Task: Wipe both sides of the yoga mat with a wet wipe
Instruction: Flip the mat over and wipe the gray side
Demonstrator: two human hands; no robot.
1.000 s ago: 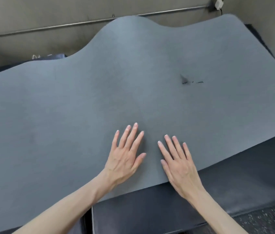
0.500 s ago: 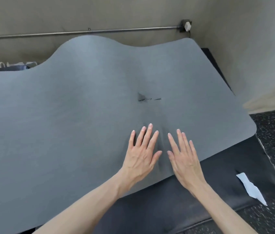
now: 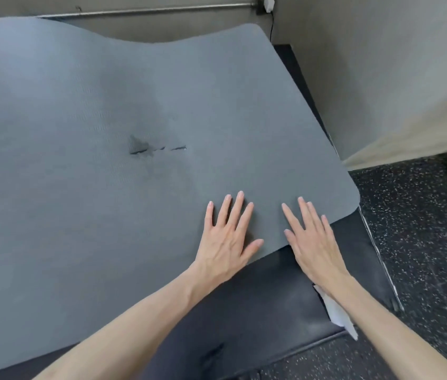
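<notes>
Head view: torn, rippled grey yoga mat (image 3: 107, 215)

Plain grey walls (image 3: 367, 64) meet in a corner where a metal rail (image 3: 145, 10) runs, above a black padded worktop (image 3: 271, 311) and dark speckled floor (image 3: 422, 229).

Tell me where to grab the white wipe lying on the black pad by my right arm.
Pinch the wet wipe at its free lower tip, coming from the floor side with the right hand. That end pokes out past the forearm; the rest is hidden beneath it.
</notes>
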